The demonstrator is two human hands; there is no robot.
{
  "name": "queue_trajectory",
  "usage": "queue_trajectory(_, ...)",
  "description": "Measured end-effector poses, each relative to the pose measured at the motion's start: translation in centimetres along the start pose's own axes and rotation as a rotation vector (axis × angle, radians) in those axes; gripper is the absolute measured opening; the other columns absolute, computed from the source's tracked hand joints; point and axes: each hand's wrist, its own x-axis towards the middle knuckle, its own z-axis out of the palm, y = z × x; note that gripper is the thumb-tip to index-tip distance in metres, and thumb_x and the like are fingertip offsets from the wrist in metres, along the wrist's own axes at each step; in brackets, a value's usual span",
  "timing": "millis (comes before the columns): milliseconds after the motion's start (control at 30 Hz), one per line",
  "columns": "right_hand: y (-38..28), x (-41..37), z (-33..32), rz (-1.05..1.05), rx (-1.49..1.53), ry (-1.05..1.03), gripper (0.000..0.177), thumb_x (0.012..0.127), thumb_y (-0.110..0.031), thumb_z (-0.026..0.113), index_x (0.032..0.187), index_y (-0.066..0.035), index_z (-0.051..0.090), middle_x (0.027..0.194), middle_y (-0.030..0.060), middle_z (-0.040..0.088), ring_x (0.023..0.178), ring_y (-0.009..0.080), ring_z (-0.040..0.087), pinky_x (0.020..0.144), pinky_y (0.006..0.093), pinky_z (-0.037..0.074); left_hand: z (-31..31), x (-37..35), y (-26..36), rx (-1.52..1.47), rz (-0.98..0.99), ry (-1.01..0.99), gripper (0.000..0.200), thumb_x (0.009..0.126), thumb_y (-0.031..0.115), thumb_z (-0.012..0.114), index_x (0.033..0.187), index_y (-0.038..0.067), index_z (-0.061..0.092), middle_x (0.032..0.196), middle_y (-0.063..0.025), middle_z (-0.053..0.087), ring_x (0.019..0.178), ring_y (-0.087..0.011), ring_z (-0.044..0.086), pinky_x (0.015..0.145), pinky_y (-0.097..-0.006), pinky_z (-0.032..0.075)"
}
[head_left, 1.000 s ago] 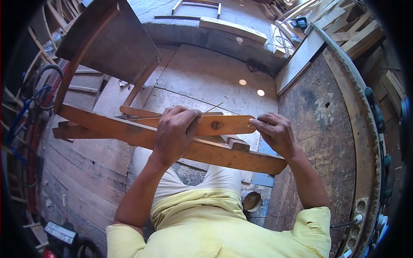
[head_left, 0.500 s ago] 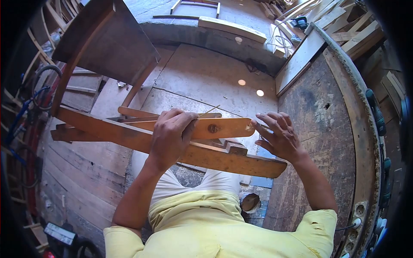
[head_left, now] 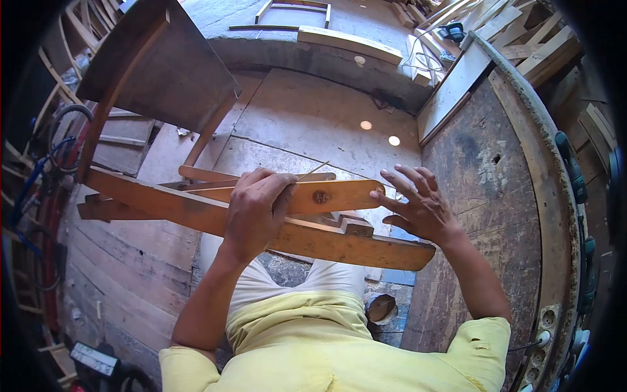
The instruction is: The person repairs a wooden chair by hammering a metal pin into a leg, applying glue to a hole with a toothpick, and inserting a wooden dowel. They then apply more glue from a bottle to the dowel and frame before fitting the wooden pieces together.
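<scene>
A tilted wooden chair frame [head_left: 366, 251] lies across my lap, its dark back panel [head_left: 163, 72] raised at the upper left. My left hand [head_left: 257, 206] is closed over the middle of the frame. From between its thumb and fingers a thin wooden stick [head_left: 317, 170] pokes out to the upper right. Beneath it runs an orange-brown wooden arm [head_left: 346, 195] with a dark round knot and a rounded end. My right hand [head_left: 421, 204] is open, fingers spread, with a fingertip at that rounded end. Its palm is hidden.
To the right stands a worn wooden board [head_left: 477, 196] with a power strip [head_left: 546, 333] along its edge. Timber offcuts [head_left: 548, 49] are piled at the upper right. A pale beam [head_left: 349, 43] lies on the ledge ahead. Hoses [head_left: 52, 147] hang at the left.
My right hand's fingers have spread further, and a fingertip has moved left onto the arm's rounded end, covering its pale patch. The left hand stays nearly still with the stick.
</scene>
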Motion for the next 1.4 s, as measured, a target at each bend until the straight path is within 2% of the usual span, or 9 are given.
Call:
queue_trajectory(167,-0.1,-0.5,0.2,0.103,0.097,0.02,0.055,0.085,-0.056,0.056,0.135,-0.036,0.048,0.144,-0.0012,0.039,0.131,0.0219,0.035,0.108,0.0413,0.028,0.0,-0.1,0.0,-0.001,0.004,-0.005,0.01,0.081,0.007,0.069,0.09,0.002,0.068,0.084,-0.0119,0.067,0.08,-0.0282,0.063,0.075,-0.0376,0.049)
queue_trajectory(600,0.1,-0.2,0.1,0.048,0.247,0.018,0.055,0.082,-0.041,0.068,0.133,-0.032,0.05,0.142,0.0024,0.042,0.131,0.0257,0.037,0.107,0.0432,0.031,0.1,0.0,0.0,0.008,0.013,0.014,0.01,0.082,0.007,0.069,0.09,0.002,0.068,0.084,-0.0119,0.067,0.08,-0.0281,0.063,0.074,-0.0378,0.049)
queue_trajectory(667,0.1,-0.4,0.2,0.118,0.536,0.021,0.052,0.084,-0.038,0.067,0.133,-0.03,0.051,0.142,0.005,0.041,0.131,0.0278,0.038,0.106,0.0447,0.032,0.1,-0.1,0.0,0.005,0.009,0.006,0.01,0.082,0.007,0.069,0.09,0.002,0.068,0.083,-0.0118,0.067,0.08,-0.0281,0.063,0.074,-0.0379,0.049)
queue_trajectory(767,-0.2,-0.2,-0.1,0.168,0.679,0.05,0.048,0.086,-0.037,0.066,0.132,-0.029,0.052,0.143,0.0074,0.04,0.131,0.0296,0.038,0.106,0.046,0.032,0.0,-0.1,0.0,0.006,0.014,0.003,0.01,0.081,0.007,0.069,0.09,0.002,0.068,0.084,-0.012,0.067,0.08,-0.0283,0.062,0.074,-0.0378,0.049)
queue_trajectory(867,-0.3,0.2,-0.5,0.102,0.512,-0.024,0.046,0.087,-0.038,0.065,0.131,-0.029,0.054,0.143,0.0096,0.04,0.131,0.0302,0.038,0.106,0.0469,0.032,0.1,-0.1,0.0,0.002,0.009,0.009,0.01,0.082,0.007,0.068,0.09,0.002,0.068,0.083,-0.012,0.067,0.08,-0.0283,0.062,0.073,-0.0379,0.049)
queue_trajectory(1000,0.1,0.0,0.5,0.141,0.588,-0.021,0.043,0.089,-0.036,0.063,0.13,-0.03,0.055,0.146,0.0101,0.037,0.134,0.0308,0.035,0.107,0.0473,0.031,0.1,-0.1,0.1,0.007,0.036,0.013,0.009,0.082,0.007,0.068,0.09,0.002,0.068,0.083,-0.0122,0.066,0.079,-0.0285,0.062,0.073,-0.0377,0.048)
queue_trajectory(1067,0.0,-0.1,0.7,0.259,0.881,-0.1,0.041,0.09,-0.034,0.062,0.13,-0.03,0.056,0.149,0.0102,0.033,0.137,0.0309,0.032,0.109,0.0473,0.03,0.0,0.0,0.2,-0.007,0.014,0.004,0.01,0.082,0.008,0.068,0.09,0.002,0.068,0.082,-0.0124,0.066,0.079,-0.0287,0.062,0.073,-0.0376,0.048)
queue_trajectory(1200,-0.3,-0.6,0.6,0.309,1.168,0.01,0.042,0.089,-0.034,0.064,0.13,-0.027,0.057,0.148,0.0112,0.035,0.137,0.031,0.033,0.111,0.0478,0.028,0.0,-0.1,0.0,-0.01,0.018,0.013,0.01,0.082,0.007,0.068,0.09,0.001,0.068,0.082,-0.0125,0.066,0.079,-0.0286,0.062,0.073,-0.0373,0.048)
queue_trajectory(1400,-0.2,-0.5,-1.6,0.132,0.59,0.083,0.042,0.086,-0.036,0.067,0.126,-0.028,0.06,0.145,0.0086,0.04,0.132,0.0297,0.039,0.105,0.047,0.033,0.1,-0.1,0.1,-0.008,0.02,0.004,0.011,0.083,0.008,0.068,0.091,0.001,0.068,0.082,-0.0124,0.066,0.078,-0.0284,0.062,0.072,-0.0373,0.048)
